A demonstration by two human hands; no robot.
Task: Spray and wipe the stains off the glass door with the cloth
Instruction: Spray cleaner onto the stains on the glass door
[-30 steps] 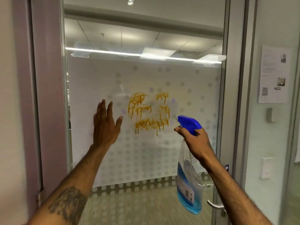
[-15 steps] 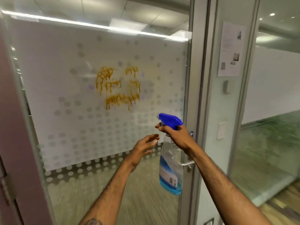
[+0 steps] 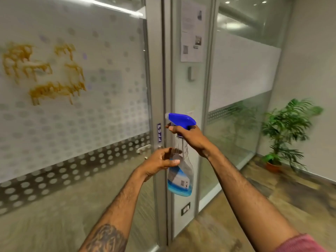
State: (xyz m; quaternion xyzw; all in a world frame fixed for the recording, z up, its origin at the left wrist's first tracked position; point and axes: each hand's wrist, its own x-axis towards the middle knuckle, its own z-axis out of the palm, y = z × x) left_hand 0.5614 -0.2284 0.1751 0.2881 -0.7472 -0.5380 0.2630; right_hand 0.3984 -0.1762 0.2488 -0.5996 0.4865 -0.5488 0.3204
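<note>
Your view: bright, even ceiling light; glare streak on glass door (image 3: 76,113); stains (image 3: 45,70) motion-blurred; wide-angle bending at edges.

A potted plant (image 3: 285,131) stands right, a paper notice (image 3: 192,31) taped above

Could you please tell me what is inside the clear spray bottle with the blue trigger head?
The clear plastic spray bottle holds blue liquid pooled near its base. The left hand covers part of the upper body.
</note>
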